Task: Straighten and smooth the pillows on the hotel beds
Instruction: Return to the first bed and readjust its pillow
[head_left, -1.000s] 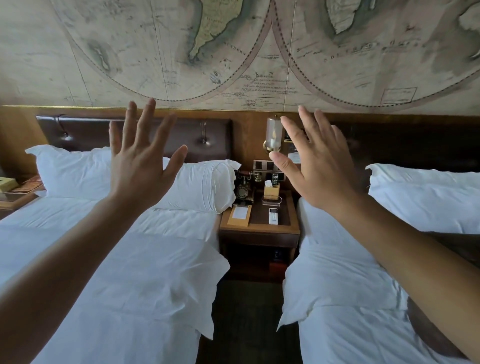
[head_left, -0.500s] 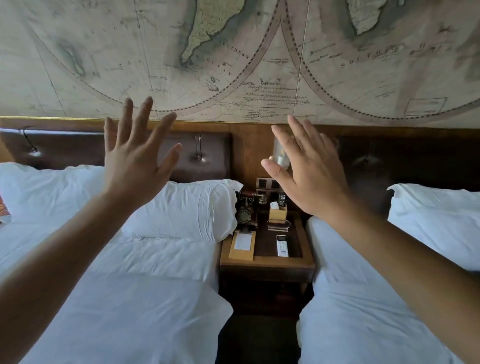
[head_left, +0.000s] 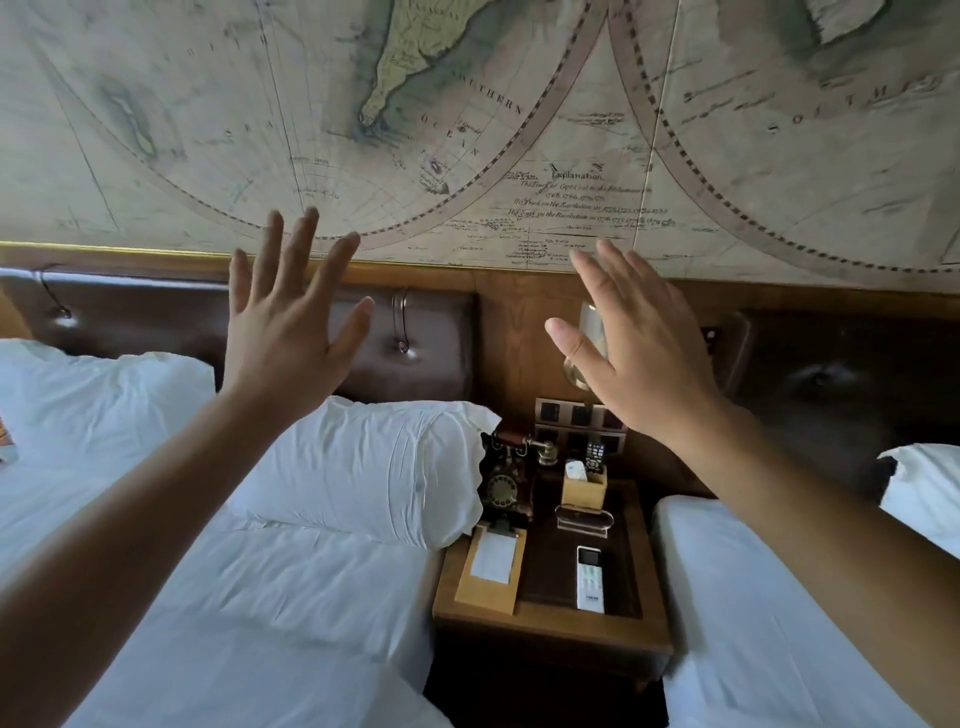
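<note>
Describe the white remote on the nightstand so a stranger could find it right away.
Between the two beds stands a wooden nightstand. On its dark tray, near the front edge, lies the white remote, flat and lengthwise. It is slim with a small screen at its top, unlike the black remote standing upright in the box behind and the notepad to its left.

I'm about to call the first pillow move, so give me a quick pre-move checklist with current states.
1. Left hand free, fingers spread: ok.
2. Right hand free, fingers straight: ok.
3. Hands on a pillow: not ok, both are raised in the air.
4. Near pillow on the left bed smooth: not ok, creased at its end.
5. Far pillow smooth: not ok, rumpled.
6. Right bed's pillow condition: cannot tell, only a corner shows.
</note>
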